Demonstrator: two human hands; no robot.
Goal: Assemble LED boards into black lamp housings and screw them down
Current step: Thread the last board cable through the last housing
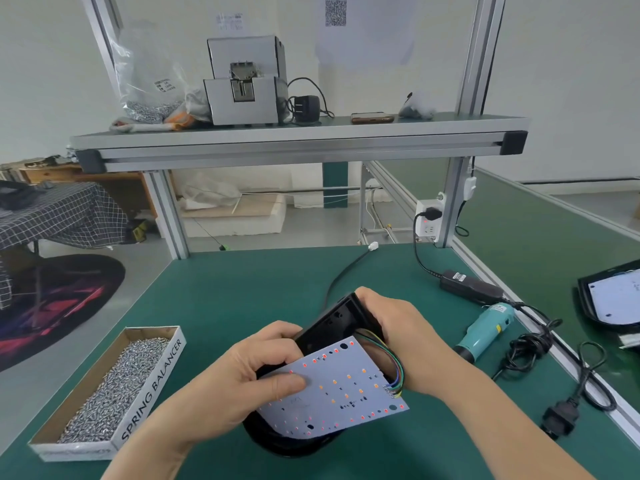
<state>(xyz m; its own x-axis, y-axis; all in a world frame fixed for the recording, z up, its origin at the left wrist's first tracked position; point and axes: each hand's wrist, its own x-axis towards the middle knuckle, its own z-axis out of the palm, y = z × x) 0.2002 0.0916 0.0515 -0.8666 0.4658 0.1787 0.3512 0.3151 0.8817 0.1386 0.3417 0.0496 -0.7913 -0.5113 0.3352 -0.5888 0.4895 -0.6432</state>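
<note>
Green bench (242, 289): screw box (152, 386), electric screwdriver (485, 332).

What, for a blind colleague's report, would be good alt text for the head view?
Two hands hold a white LED board tilted over a black housing at a green table: the left hand pinches the board, the right hand grips the housing. A box of screws lies to the left, a teal screwdriver to the right.

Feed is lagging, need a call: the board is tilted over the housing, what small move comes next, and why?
Probably lower the LED board flat into the black housing, tucking the wires under: it sits tilted, left hand pinching it, right hand gripping the housing.
</note>
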